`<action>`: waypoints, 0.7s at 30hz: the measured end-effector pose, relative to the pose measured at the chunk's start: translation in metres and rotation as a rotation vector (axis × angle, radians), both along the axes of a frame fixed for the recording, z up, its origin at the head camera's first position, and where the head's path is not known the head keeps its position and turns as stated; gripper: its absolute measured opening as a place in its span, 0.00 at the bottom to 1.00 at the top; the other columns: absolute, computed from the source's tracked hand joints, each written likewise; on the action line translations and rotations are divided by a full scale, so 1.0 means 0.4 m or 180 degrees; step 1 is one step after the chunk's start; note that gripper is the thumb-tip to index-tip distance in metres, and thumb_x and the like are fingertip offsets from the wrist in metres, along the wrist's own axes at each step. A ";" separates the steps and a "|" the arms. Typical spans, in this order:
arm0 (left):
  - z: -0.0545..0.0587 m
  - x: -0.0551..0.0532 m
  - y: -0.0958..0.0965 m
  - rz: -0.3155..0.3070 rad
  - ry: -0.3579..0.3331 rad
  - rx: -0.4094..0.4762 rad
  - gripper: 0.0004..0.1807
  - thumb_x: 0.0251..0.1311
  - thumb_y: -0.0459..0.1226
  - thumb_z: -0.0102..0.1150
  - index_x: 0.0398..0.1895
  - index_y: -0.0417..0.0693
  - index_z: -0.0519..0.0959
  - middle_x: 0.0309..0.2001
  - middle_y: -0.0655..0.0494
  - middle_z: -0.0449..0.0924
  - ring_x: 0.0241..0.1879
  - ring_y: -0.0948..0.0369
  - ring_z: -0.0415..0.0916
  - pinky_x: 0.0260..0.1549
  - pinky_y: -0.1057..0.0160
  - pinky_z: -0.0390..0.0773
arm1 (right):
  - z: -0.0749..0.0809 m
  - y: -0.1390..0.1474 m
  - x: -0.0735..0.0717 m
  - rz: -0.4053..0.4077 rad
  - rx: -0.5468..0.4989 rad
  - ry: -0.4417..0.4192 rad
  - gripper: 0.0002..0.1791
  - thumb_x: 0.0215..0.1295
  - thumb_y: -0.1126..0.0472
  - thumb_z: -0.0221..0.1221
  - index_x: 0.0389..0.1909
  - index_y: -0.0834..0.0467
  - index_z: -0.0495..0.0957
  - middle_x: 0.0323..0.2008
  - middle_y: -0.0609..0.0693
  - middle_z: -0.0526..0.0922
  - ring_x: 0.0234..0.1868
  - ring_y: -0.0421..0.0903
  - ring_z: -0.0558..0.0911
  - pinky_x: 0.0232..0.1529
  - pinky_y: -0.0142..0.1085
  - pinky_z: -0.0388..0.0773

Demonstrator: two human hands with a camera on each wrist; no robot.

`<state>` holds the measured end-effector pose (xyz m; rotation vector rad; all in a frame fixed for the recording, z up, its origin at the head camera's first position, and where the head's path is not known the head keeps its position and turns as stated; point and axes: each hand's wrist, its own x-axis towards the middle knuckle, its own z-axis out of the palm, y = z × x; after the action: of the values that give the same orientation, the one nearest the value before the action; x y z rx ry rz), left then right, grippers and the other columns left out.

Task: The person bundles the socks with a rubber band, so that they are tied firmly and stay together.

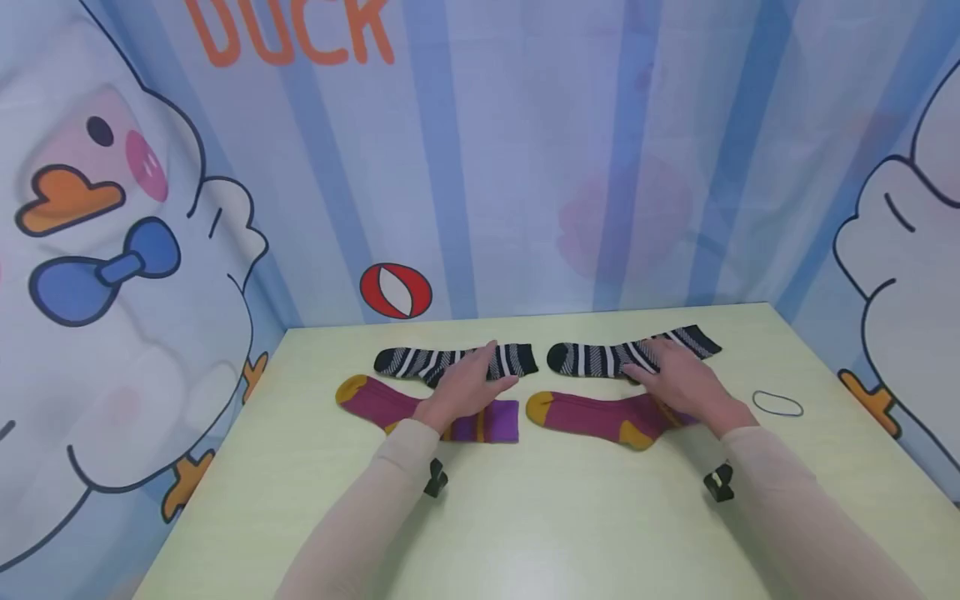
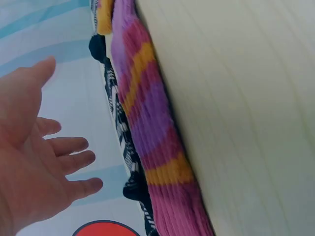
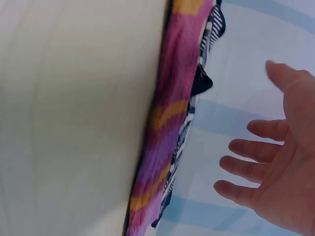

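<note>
Four socks lie on a pale green table (image 1: 525, 517). Two black-and-white striped socks lie at the back, one left (image 1: 408, 361) and one right (image 1: 585, 358). Two magenta socks with yellow and purple bands lie in front, one left (image 1: 375, 400) and one right (image 1: 592, 411). My left hand (image 1: 468, 385) is spread over the left pair, fingers straight. My right hand (image 1: 678, 379) is spread over the right striped sock. In the wrist views, the left hand (image 2: 54, 147) and right hand (image 3: 275, 177) are open, a gap away from the magenta sock (image 2: 152, 132) (image 3: 172, 113). Neither hand holds anything.
A thin dark elastic loop (image 1: 777, 404) lies on the table to the right of my right hand. A cartoon duck backdrop (image 1: 480, 167) walls in the table at the back and both sides. Bare table stretches in front of the socks.
</note>
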<state>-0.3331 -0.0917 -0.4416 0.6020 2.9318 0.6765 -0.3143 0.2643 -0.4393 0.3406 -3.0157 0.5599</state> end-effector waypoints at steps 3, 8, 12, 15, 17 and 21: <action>0.006 -0.004 0.006 0.0001 -0.0053 0.0092 0.44 0.71 0.58 0.51 0.80 0.46 0.50 0.76 0.47 0.56 0.73 0.48 0.56 0.68 0.46 0.60 | 0.012 0.021 0.000 -0.0036 -0.0067 -0.0021 0.41 0.75 0.42 0.51 0.71 0.73 0.59 0.69 0.74 0.61 0.69 0.72 0.60 0.65 0.64 0.59; 0.006 -0.006 0.011 0.0157 -0.0135 0.0173 0.44 0.71 0.56 0.53 0.80 0.47 0.48 0.75 0.46 0.58 0.72 0.47 0.59 0.66 0.46 0.64 | 0.012 0.052 -0.003 -0.0056 -0.0152 -0.0068 0.37 0.74 0.49 0.54 0.69 0.75 0.61 0.66 0.75 0.64 0.66 0.73 0.63 0.64 0.64 0.61; -0.001 -0.001 0.021 0.0245 -0.0167 0.0238 0.44 0.70 0.56 0.53 0.80 0.49 0.48 0.74 0.45 0.62 0.70 0.47 0.62 0.64 0.45 0.66 | -0.003 0.072 -0.001 -0.0122 -0.0084 -0.0097 0.34 0.73 0.54 0.54 0.67 0.77 0.63 0.64 0.77 0.66 0.64 0.74 0.65 0.63 0.64 0.62; -0.008 0.003 0.035 0.0223 -0.0154 0.0289 0.44 0.71 0.57 0.52 0.81 0.49 0.47 0.71 0.44 0.65 0.67 0.46 0.66 0.62 0.45 0.68 | -0.013 0.085 0.003 -0.0225 -0.0060 -0.0127 0.32 0.72 0.56 0.54 0.66 0.77 0.64 0.63 0.77 0.67 0.64 0.74 0.66 0.62 0.64 0.63; -0.011 0.004 0.046 0.0199 -0.0148 0.0317 0.45 0.71 0.58 0.50 0.81 0.48 0.46 0.71 0.44 0.66 0.66 0.46 0.68 0.62 0.46 0.69 | -0.018 0.095 0.005 -0.0281 -0.0083 -0.0136 0.31 0.71 0.57 0.53 0.65 0.77 0.65 0.62 0.77 0.67 0.63 0.74 0.66 0.62 0.64 0.64; -0.011 0.003 0.064 0.0167 -0.0141 0.0348 0.45 0.71 0.57 0.51 0.80 0.46 0.46 0.72 0.44 0.65 0.66 0.47 0.68 0.62 0.47 0.69 | -0.019 0.112 0.010 -0.0369 -0.0113 -0.0145 0.29 0.70 0.59 0.53 0.64 0.76 0.67 0.61 0.77 0.69 0.60 0.74 0.69 0.59 0.65 0.66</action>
<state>-0.3318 -0.0662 -0.4461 0.5136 2.8938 0.8494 -0.3105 0.3092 -0.4468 0.1518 -3.0397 0.6187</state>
